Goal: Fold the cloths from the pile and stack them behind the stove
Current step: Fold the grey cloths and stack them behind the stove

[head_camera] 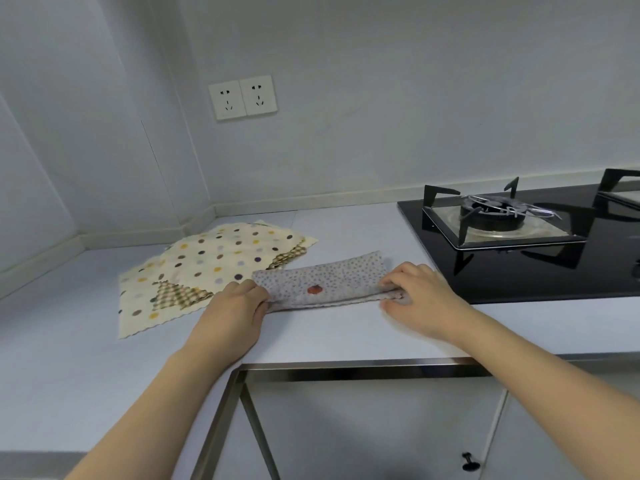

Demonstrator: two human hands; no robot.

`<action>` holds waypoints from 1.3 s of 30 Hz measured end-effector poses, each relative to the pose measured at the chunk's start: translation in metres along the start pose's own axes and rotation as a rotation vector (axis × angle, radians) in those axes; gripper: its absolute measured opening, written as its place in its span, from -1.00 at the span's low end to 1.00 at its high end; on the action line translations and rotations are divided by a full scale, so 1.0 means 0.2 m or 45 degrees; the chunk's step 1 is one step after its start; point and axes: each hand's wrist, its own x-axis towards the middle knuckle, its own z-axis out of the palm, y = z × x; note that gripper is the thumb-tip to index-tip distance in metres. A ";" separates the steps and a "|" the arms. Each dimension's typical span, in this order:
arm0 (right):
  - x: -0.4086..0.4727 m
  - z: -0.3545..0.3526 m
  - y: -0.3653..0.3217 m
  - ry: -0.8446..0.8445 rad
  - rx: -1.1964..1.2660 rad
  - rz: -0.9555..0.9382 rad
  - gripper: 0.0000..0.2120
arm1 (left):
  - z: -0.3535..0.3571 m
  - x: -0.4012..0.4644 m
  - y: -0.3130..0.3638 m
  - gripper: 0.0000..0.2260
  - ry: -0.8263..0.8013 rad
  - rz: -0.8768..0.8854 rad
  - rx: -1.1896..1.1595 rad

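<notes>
On the counter [346, 334], at the left, lies the pile of dotted cloths [207, 268]. Just beside it the left hand [235, 306] pinches the left end of the grey cloth [322, 282], folded into a long strip. The right hand [419, 296] grips its right end, fingertips hidden under the fabric. Further right the stove [519, 237] is cut off by the frame.

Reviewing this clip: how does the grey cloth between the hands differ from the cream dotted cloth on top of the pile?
The grey cloth is folded into a narrow band; the cream dotted cloth lies spread flat. The grey one carries fine speckles and one red motif; the cream one has large coloured dots. The left hand and right hand grip the grey cloth's ends; nothing touches the cream one. Both lie on the countertop.
</notes>
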 end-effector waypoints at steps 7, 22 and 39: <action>0.01 0.02 0.03 0.033 0.208 -0.106 -0.93 | -0.07 0.01 0.08 -0.86 0.151 -0.433 -0.781; 0.26 0.07 -0.04 0.382 1.398 0.324 -0.72 | -0.09 0.06 0.07 -0.93 0.317 -0.707 -1.353; 0.21 0.03 -0.04 0.818 1.080 0.119 -0.83 | -0.17 0.06 0.15 -0.82 0.532 -0.567 -0.805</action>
